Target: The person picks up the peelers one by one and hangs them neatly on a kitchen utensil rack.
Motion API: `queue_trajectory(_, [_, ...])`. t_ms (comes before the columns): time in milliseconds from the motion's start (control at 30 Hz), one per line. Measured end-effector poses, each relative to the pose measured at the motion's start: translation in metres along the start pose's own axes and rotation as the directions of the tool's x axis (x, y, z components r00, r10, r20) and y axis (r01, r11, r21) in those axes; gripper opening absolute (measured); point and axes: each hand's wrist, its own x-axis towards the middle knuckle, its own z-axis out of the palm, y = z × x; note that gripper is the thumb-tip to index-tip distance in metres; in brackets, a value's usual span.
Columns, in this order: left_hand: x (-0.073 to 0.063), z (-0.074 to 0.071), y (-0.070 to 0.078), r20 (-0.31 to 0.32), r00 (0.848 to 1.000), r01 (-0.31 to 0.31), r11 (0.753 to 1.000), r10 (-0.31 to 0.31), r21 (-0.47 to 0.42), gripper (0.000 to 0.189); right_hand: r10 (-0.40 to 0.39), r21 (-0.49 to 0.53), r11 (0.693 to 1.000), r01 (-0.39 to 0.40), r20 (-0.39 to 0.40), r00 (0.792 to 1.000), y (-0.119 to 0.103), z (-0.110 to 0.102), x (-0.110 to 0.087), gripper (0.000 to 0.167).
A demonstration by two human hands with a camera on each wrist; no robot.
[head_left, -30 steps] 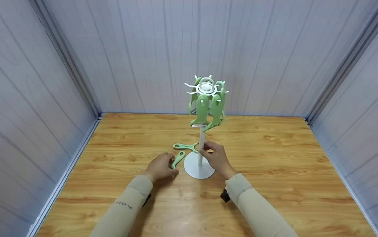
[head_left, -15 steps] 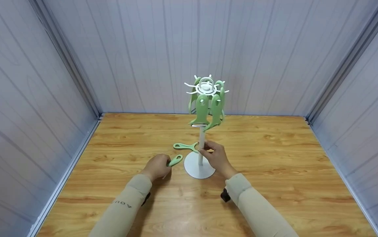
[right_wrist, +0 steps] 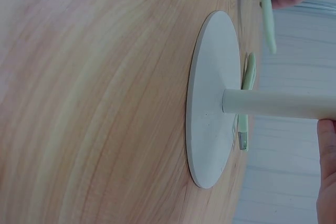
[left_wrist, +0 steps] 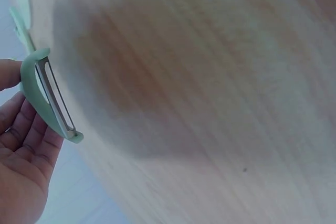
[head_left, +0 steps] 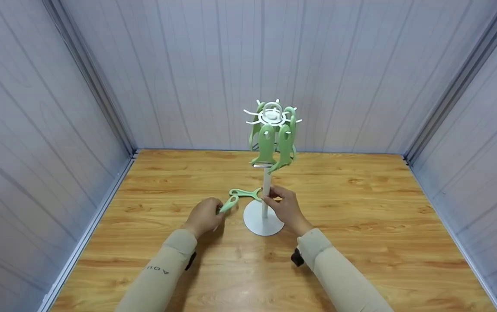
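Note:
My left hand (head_left: 205,216) pinches a green peeler (left_wrist: 38,90) near its head, with the metal blade showing in the left wrist view and the looped handle end pointing away in the head view. The right wrist view shows this peeler raised off the table. With my right hand (head_left: 286,208) I grip the white post (right_wrist: 278,103) of an upright stand, whose round base (right_wrist: 212,103) rests on the table. Several green peelers (head_left: 266,145) hang from the hooks of the stand's top ring (head_left: 272,116). Another peeler (head_left: 245,193) lies on the table just behind and left of the base.
The wood-grain table (head_left: 352,208) is bounded by a pale panelled wall (head_left: 188,73) at the back and walls on both sides. The stand's white hooks spread outward at the top, above my right hand.
My left hand has picked up the peeler that lay before it, drawn slightly left, and its handle has swung up toward the lying peeler. The right hand keeps its place on the post.

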Motion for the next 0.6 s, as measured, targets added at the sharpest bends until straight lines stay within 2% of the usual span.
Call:
queue_trajectory(300, [-0.001, -0.019, 0.014, -0.044, 0.999, 0.006, 0.987, -0.013, -0.161, 0.021, 0.008, 0.024, 1.000, -0.007, -0.027, 1.000, -0.001, 0.002, 0.001, 0.016])
queue_trajectory(433, [-0.001, -0.027, 0.020, -0.113, 0.993, -0.041, 0.985, 0.022, -0.165, 0.021, 0.004, 0.013, 1.000, -0.004, -0.028, 1.000, -0.002, 0.002, 0.001, 0.016])
queue_trajectory(600, [-0.002, -0.035, 0.026, -0.189, 0.979, -0.107, 0.979, 0.073, -0.175, 0.021, 0.008, -0.014, 1.000, -0.009, -0.009, 1.000, -0.002, 0.001, 0.001, 0.014])
